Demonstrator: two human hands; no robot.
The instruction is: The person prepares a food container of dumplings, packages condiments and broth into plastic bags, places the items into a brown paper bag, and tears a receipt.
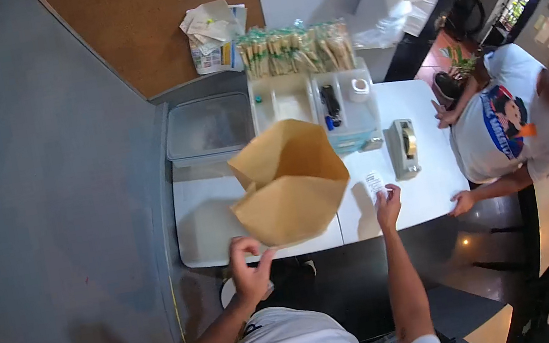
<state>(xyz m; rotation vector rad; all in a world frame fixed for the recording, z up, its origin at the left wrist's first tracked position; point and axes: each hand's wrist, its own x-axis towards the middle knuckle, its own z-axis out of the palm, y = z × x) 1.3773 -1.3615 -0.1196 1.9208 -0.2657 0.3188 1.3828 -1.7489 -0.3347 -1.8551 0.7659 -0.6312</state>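
A brown paper bag stands on the white table with its mouth gaping toward me. Just below its near left edge is my left hand; the fingers are half curled, the thumb apart, and nothing shows between them. My right hand pinches a small white printed slip of paper to the right of the bag. Beyond the slip sits a grey tape dispenser with a roll of tape on it. What lies inside the bag, if anything, is hidden.
Behind the bag are a lidded clear plastic box and a divided plastic organizer. Packed wooden cutlery-like bundles line its back. Another person rests both hands at the right edge of the white table. A grey wall borders the left.
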